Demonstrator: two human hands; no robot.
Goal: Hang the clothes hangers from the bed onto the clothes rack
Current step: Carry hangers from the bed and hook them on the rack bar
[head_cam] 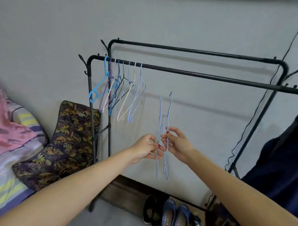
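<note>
Both hands among blurred, overlapping hangers

dark garment cut off right, possibly trousers

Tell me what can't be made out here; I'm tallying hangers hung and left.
- Head view: hung hangers overlap on the front rail; count unclear.
- Left hand and right hand hold thin blue hangers, blurred; number uncertain.
- Bed cut by left edge; remaining hangers unseen.
</note>
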